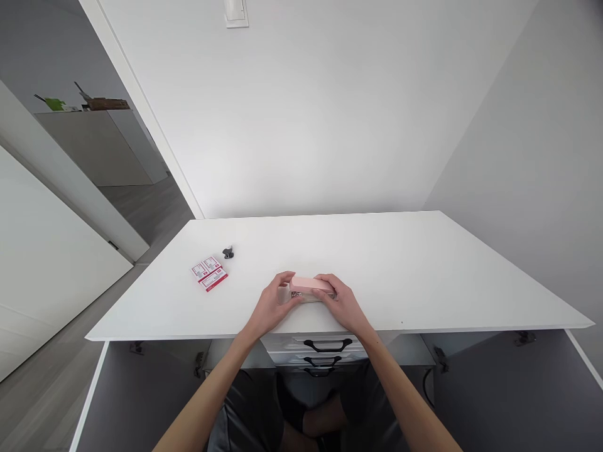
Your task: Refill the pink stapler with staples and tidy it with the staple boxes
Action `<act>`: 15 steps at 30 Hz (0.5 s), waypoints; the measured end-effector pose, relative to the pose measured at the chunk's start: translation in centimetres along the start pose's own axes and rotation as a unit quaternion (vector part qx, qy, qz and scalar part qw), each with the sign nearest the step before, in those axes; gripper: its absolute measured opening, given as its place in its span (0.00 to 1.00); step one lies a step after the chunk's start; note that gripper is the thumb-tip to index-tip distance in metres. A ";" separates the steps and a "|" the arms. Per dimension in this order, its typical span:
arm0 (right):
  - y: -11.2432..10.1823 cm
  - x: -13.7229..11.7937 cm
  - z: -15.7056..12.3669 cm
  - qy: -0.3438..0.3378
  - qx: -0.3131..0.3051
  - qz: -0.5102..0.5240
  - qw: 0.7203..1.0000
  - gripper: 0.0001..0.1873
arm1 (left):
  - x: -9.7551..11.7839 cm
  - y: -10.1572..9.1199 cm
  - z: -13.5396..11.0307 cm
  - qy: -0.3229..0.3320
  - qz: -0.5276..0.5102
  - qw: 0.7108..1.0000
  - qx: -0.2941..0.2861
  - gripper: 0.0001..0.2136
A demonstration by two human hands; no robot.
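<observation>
At the centre, just below mid-frame, we have the pink case (pixel 308 284) gripped in both hands: the left hand's (pixel 277 300) fingers curl round its left end, the right hand's (pixel 340 302) close over its right. Should either grip slacken, the case could slip onto the pale patterned strip (pixel 296 294) under it. Left of centre lie red-and-white cards (pixel 210 273) and a small dark clip (pixel 228 253), neither in our way.
</observation>
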State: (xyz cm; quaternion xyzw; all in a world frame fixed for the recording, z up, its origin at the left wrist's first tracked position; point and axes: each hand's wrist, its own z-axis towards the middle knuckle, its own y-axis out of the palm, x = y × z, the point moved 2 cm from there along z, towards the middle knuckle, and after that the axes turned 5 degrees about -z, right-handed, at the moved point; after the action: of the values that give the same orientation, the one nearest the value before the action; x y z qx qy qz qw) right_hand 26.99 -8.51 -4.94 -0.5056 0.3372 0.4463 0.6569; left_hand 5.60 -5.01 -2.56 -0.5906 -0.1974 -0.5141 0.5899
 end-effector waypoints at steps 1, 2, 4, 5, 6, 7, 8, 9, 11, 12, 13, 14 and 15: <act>0.0 0.0 0.0 0.004 -0.001 0.001 1.000 0.16 | -0.2 0.0 0.0 -0.002 0.012 1.000 0.004 0.21; 0.0 0.0 0.0 0.008 -0.002 0.002 1.000 0.16 | -0.3 0.0 0.0 -0.002 0.025 1.000 0.006 0.19; 0.0 0.0 0.0 0.014 -0.003 0.003 1.000 0.16 | -0.4 0.0 0.1 0.001 0.041 0.999 0.003 0.14; 0.0 0.0 0.0 0.016 -0.004 0.002 1.000 0.17 | -0.4 0.0 0.1 0.004 0.045 0.999 -0.001 0.13; 0.0 0.0 0.0 0.018 -0.006 0.001 1.000 0.17 | -0.4 0.0 0.2 0.008 0.045 0.999 -0.005 0.12; 0.0 0.0 0.0 0.019 -0.008 0.000 1.000 0.17 | -0.3 -0.1 0.2 0.010 0.044 0.999 -0.009 0.11; 0.0 0.0 0.0 0.019 -0.010 -0.001 1.000 0.17 | -0.2 -0.1 0.2 0.011 0.041 0.999 -0.011 0.11; 0.0 0.0 0.0 0.019 -0.012 -0.002 1.000 0.17 | -0.2 -0.1 0.3 0.010 0.039 0.999 -0.012 0.11; -0.1 0.0 0.0 0.020 -0.016 -0.003 1.000 0.17 | -0.1 -0.1 0.2 0.004 0.036 0.999 -0.009 0.11; -0.1 0.0 0.0 0.020 -0.017 -0.004 1.000 0.17 | -0.2 -0.1 0.2 0.000 0.036 0.999 -0.007 0.11; -0.1 -0.1 0.0 0.021 -0.019 -0.004 1.000 0.17 | -0.2 0.0 0.1 -0.004 0.035 0.999 -0.004 0.11; -0.1 -0.1 0.0 0.021 -0.021 -0.005 1.000 0.17 | -0.2 0.0 0.1 -0.008 0.035 0.999 -0.001 0.12; -0.1 -0.2 -0.1 0.021 -0.023 -0.007 1.000 0.17 | -0.3 0.0 0.1 -0.011 0.034 0.999 0.002 0.12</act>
State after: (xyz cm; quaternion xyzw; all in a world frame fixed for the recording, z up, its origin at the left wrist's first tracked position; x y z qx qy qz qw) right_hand 26.98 -8.62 -4.75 -0.5317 0.3371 0.4388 0.6412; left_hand 5.50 -4.83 -2.77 -0.6014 -0.1851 -0.4865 0.6061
